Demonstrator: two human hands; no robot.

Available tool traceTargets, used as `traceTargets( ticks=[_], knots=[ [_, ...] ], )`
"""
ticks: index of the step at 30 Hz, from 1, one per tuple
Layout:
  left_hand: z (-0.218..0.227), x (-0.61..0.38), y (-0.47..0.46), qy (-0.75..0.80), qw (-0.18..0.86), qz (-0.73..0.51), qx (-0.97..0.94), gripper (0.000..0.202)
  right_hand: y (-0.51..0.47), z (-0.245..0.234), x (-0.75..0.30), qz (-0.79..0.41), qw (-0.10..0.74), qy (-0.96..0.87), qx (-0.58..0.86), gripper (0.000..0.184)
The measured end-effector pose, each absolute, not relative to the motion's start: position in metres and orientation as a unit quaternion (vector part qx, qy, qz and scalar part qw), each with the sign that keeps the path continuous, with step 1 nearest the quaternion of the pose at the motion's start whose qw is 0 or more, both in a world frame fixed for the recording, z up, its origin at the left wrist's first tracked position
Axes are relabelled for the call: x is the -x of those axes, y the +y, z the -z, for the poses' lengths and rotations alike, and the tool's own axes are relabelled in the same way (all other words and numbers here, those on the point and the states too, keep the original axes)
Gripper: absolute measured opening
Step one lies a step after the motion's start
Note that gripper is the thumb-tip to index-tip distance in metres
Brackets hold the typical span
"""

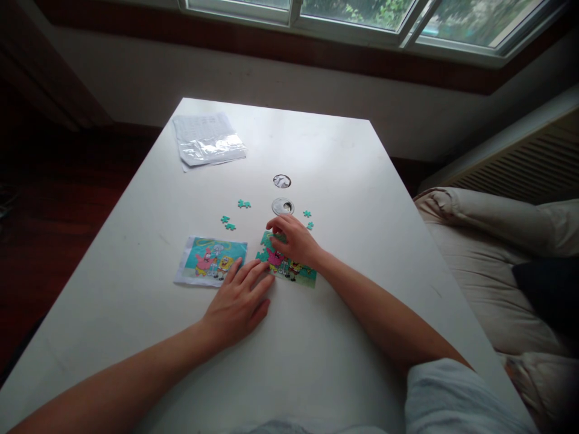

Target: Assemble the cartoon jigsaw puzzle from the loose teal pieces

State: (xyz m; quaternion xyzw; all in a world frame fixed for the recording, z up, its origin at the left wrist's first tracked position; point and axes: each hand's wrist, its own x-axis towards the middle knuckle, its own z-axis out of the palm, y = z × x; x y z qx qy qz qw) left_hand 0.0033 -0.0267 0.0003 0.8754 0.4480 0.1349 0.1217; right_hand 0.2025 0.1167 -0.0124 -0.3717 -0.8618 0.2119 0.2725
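In the head view, just below the centre of the frame: a partly built jigsaw (pixel 284 267), long axis running side to side and dipping slightly toward the right, printed figures heads-up toward the top of the frame. Green ground with pink and yellow cartoon figures, knobbed and ragged along the left, upper part mostly hidden by the right hand (pixel 294 238). Fingers there curled toward the thumb; cannot tell whether grasping a piece. Left hand (pixel 239 298) palm-down, released and spread, fingertips at the jigsaw's lower left edge and over the near right side of a picture packet (pixel 210 262) with similar figures. Teal loose pieces (pixel 230 226) above the packet, others just right of a round grommet (pixel 279 205). All on a white tabletop (pixel 362 199), with plastic-wrapped papers (pixel 208 138) at upper left. Beyond, a window (pixel 353 12) along the top, dark red floor (pixel 81 187) at left, beige seat (pixel 470 259) and slatted panel (pixel 520 150) at right.
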Motion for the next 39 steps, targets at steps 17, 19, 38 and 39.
traceTargets(
  ticks=[17,19,38,39],
  knots=[
    [0.001,-0.004,-0.027,0.449,0.123,-0.129,-0.876,0.044,0.112,0.011,-0.201,-0.155,0.213,-0.918,0.297,0.013],
    [0.002,-0.003,-0.026,0.446,0.124,-0.132,-0.877,0.043,0.111,0.01,-0.201,-0.152,0.213,-0.917,0.3,0.013],
    [-0.009,0.002,-0.019,0.445,0.186,-0.236,-0.844,0.021,0.11,0.004,-0.205,-0.222,0.235,-0.885,0.334,0.015],
    [-0.009,0.003,-0.018,0.452,0.186,-0.236,-0.84,0.021,0.111,0.004,-0.205,-0.226,0.242,-0.882,0.336,0.014]
  ],
)
